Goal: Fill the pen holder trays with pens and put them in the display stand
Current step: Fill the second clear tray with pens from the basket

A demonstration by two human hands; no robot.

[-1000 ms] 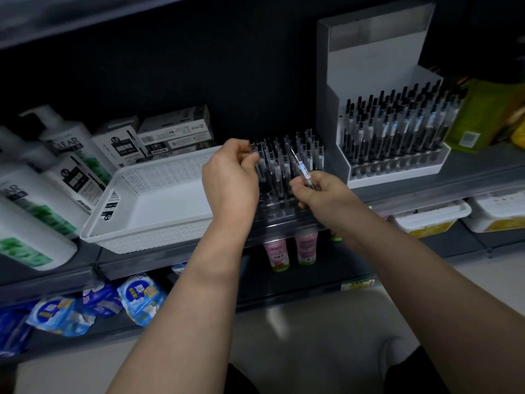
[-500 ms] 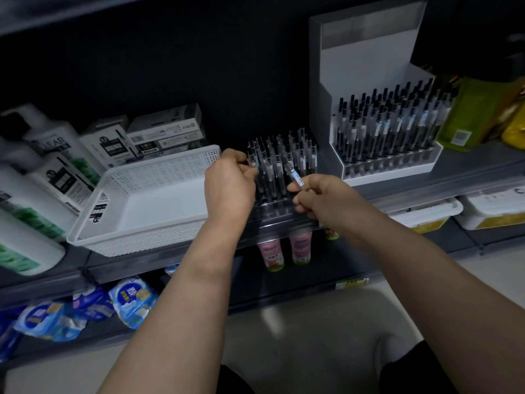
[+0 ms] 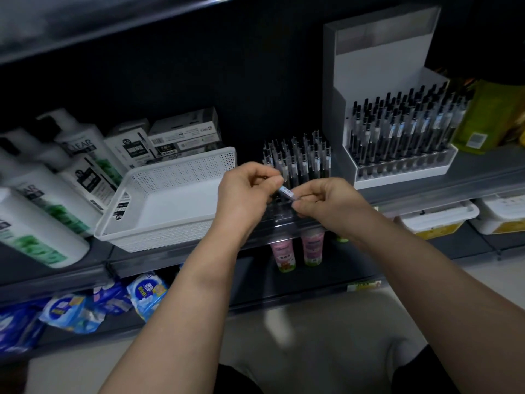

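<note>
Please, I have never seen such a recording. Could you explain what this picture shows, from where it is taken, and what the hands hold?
There is no machine here: a person wears a camera on the head, so you look down along both arms. The left hand and the right hand together pinch one pen, each at one end. Behind them on the shelf stands a clear pen tray with upright pens in it. To its right is the white display stand, already holding many pens; to its left lies a white basket.
</note>
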